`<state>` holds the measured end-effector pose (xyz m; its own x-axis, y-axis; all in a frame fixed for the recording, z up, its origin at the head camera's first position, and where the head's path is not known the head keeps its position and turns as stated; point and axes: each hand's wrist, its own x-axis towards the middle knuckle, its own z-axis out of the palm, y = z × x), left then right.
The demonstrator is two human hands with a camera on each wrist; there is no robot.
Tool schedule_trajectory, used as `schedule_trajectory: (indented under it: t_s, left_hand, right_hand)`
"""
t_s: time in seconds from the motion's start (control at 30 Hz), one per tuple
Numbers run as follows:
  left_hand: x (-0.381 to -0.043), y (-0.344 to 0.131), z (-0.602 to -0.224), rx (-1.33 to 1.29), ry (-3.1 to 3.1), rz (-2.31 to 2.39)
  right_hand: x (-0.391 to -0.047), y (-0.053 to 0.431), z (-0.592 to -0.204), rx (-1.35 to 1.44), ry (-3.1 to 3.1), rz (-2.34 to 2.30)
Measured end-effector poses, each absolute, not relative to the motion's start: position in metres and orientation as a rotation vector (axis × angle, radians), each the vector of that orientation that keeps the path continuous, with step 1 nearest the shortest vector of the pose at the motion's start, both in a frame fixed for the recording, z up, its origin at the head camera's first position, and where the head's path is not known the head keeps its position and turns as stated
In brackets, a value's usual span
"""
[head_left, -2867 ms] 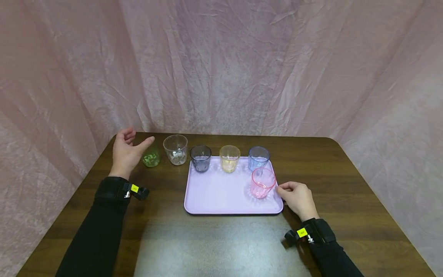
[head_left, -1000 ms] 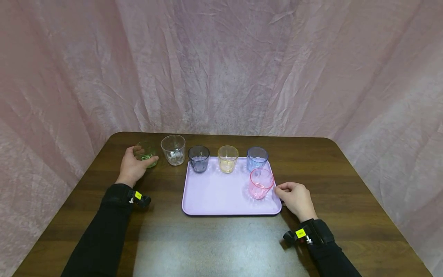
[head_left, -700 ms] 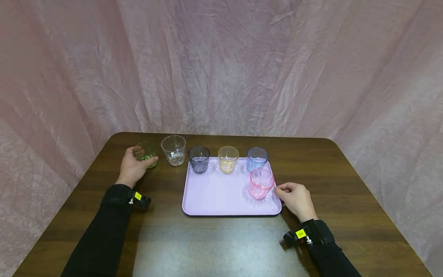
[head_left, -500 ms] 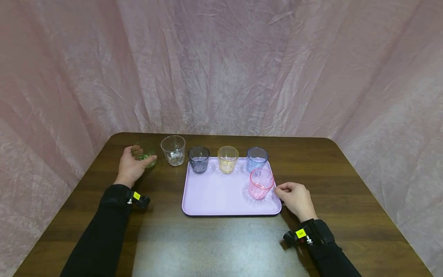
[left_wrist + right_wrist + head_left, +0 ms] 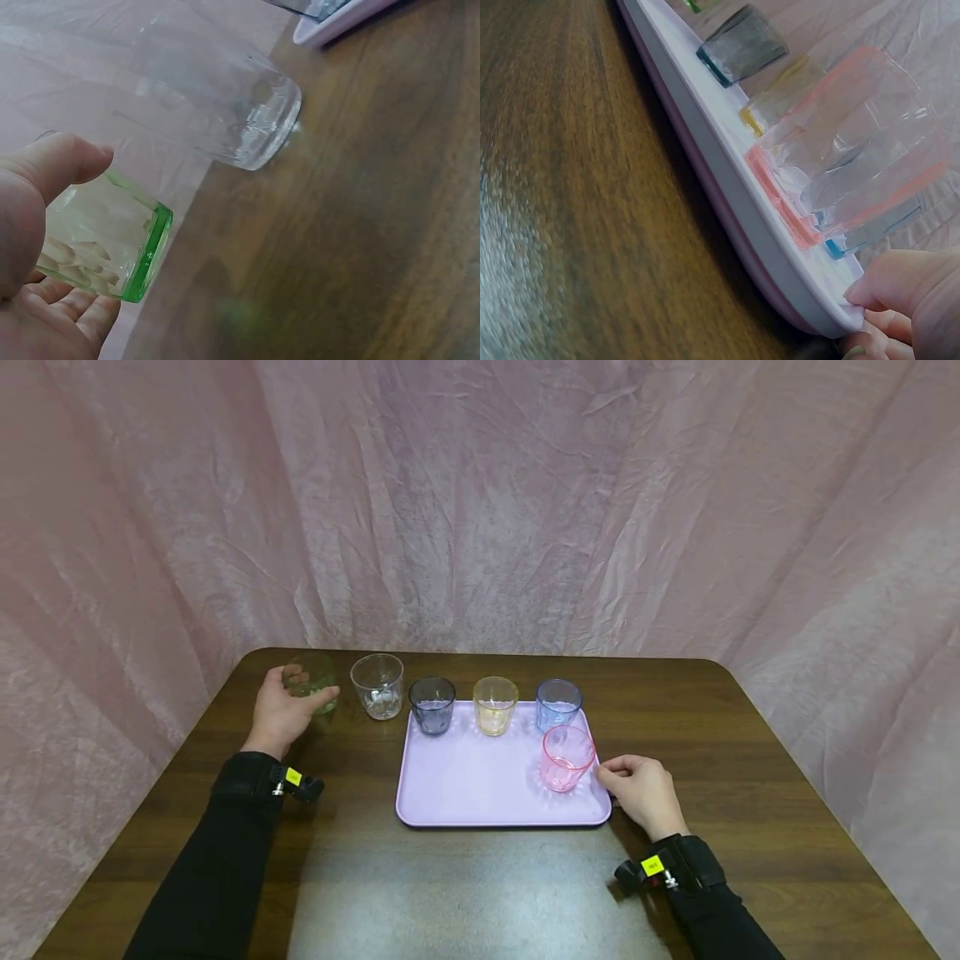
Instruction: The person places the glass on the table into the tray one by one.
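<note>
My left hand (image 5: 276,714) grips a green glass (image 5: 150,251) at the far left of the table, thumb on its near side and fingers round the far side. In the left wrist view the glass's thick green base is clear of the wood, with a shadow below. Just right of it stands a clear glass (image 5: 377,687). With thumb and fingertips, my right hand (image 5: 647,789) pinches the right rim of a lilac tray (image 5: 472,789). Close to those fingers a pink glass (image 5: 567,760) stands upright on the tray.
Along the tray's back edge stand a grey glass (image 5: 432,708), a yellow glass (image 5: 495,708) and a blue glass (image 5: 558,706). The brown wooden table (image 5: 750,793) ends at a pink curtain (image 5: 480,510) behind.
My left hand has come down beside the green glass, closed round it and, in the last half second, raised it slightly. My right hand has stayed at the tray's rim.
</note>
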<state>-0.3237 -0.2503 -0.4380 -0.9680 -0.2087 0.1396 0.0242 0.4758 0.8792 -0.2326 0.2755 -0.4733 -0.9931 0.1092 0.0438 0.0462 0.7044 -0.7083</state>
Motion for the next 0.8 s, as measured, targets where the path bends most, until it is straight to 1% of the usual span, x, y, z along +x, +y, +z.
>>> schedule_trajectory:
  t_s: [0.8]
  left_hand:
    - [-0.318,-0.247,-0.399,0.165,-2.427,-1.531]
  right_hand:
    - [-0.233,0.275,-0.473,-0.133,-2.822,1.17]
